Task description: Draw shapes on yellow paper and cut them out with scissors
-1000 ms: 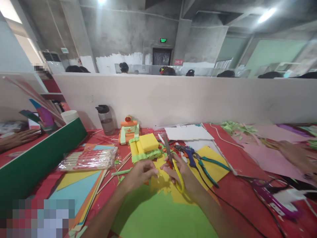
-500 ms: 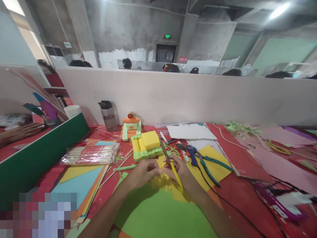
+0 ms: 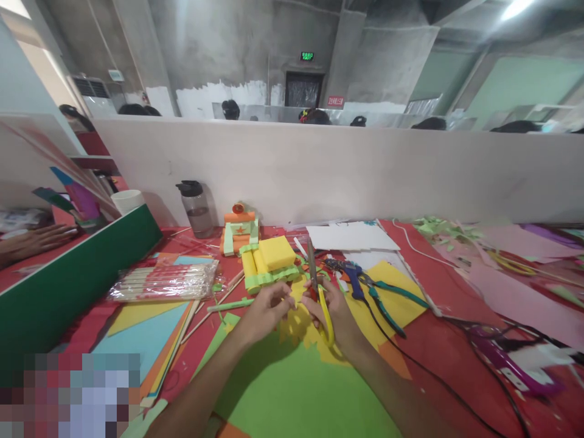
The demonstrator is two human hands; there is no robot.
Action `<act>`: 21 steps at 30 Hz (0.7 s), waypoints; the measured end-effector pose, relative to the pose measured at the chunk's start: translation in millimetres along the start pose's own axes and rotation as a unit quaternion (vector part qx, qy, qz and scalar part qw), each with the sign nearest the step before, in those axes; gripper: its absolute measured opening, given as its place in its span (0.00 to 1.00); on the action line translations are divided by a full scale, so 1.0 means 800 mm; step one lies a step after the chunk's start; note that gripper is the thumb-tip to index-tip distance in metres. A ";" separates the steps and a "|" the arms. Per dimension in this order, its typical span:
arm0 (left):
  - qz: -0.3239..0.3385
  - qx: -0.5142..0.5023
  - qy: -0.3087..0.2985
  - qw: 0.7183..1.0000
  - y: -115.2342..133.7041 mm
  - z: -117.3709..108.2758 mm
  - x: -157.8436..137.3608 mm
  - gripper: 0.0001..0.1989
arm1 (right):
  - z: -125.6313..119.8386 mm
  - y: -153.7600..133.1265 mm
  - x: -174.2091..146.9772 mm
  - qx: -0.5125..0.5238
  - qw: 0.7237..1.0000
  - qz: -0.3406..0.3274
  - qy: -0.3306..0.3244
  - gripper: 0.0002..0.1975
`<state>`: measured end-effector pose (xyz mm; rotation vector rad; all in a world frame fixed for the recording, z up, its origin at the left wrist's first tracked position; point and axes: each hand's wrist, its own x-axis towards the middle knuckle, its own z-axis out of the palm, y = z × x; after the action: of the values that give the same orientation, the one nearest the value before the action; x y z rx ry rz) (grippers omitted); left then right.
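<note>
My right hand (image 3: 334,310) is closed around a pair of scissors (image 3: 325,319) with yellow handles, the blades pointing away from me. My left hand (image 3: 269,310) is beside it, fingers curled and thumb close to the fingertips; whatever is pinched there is too small to make out. Under both hands lies jagged-cut yellow paper (image 3: 296,325), on top of a large green sheet (image 3: 301,389). Just beyond my fingers sits a yellow and light-green paper model (image 3: 274,255), and behind it an orange and green model (image 3: 240,231) with a star.
To the right are a blue glue gun (image 3: 353,277) and green-handled pliers (image 3: 385,310), with a black cable trailing. At left lie a pack of sticks (image 3: 164,281), coloured paper (image 3: 132,334) and a green divider (image 3: 82,261). A bottle (image 3: 196,210) stands at the back. Another person's hand (image 3: 41,240) rests far left.
My fingertips, which met before, are now slightly apart. The scissors have swung more upright in my right hand. The view has shifted a little.
</note>
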<state>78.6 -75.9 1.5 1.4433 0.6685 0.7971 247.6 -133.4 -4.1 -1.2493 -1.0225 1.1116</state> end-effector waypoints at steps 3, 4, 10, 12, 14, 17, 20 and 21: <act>-0.004 0.028 -0.004 1.000 -0.003 -0.002 0.003 0.11 | 0.002 0.001 0.001 0.004 1.000 0.004 0.004 0.20; -0.003 0.028 0.006 1.000 -0.003 -0.003 0.004 0.11 | 0.002 0.001 0.001 0.004 1.000 0.007 0.003 0.20; 0.010 -0.024 0.051 0.998 0.007 -0.008 0.004 0.12 | -0.001 0.000 0.001 -0.007 1.000 0.009 -0.025 0.21; 0.004 -0.034 0.061 0.998 0.011 -0.009 0.004 0.12 | -0.002 -0.001 0.000 -0.008 0.999 0.005 -0.033 0.20; 0.000 -0.039 0.071 0.997 0.015 -0.009 0.003 0.12 | -0.002 -0.001 0.000 -0.008 0.999 0.009 -0.033 0.20; -0.001 -0.040 0.076 0.996 0.018 -0.009 0.003 0.13 | -0.001 0.000 0.000 0.001 0.999 0.013 -0.032 0.19; -0.001 -0.032 0.069 0.997 0.018 -0.010 0.004 0.13 | 0.000 0.002 0.002 0.012 0.999 0.007 -0.039 0.19; 0.000 -0.029 0.065 0.997 0.017 -0.010 0.004 0.13 | 0.000 0.003 0.003 0.015 0.999 0.006 -0.041 0.19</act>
<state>72.8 -69.2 14.8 1.3466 0.7380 0.9093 247.9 -131.1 -6.6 -1.1942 -1.0575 1.1921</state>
